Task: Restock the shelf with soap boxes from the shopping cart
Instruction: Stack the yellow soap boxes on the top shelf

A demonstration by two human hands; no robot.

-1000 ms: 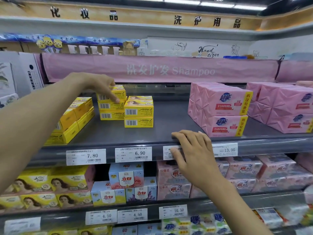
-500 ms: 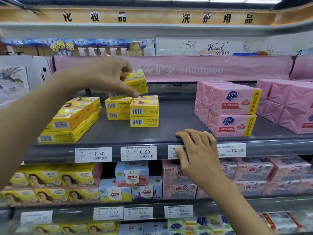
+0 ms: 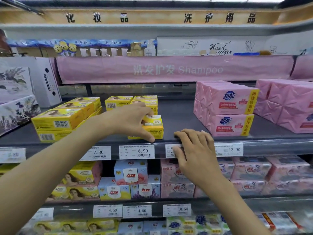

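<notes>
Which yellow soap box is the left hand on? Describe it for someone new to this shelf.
Find the grey shelf under the pink Shampoo banner. At its front edge, just above the 6.90 price tag, a yellow soap box sits gripped by the left hand. Unlike the yellow stacks behind, it stands alone.

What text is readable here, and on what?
"化妆品", "洗护用品": header sign
"洗发护发 Shampoo": pink banner
"Hand": white panel
"7.80", "6.90", "13.90": upper price tags
"4.50", "4.50", "10.50": lower price tags
"超能": pink soap packs
"立白": blue boxes
Print on the yellow soap box, small tag print: too blurred.
</notes>
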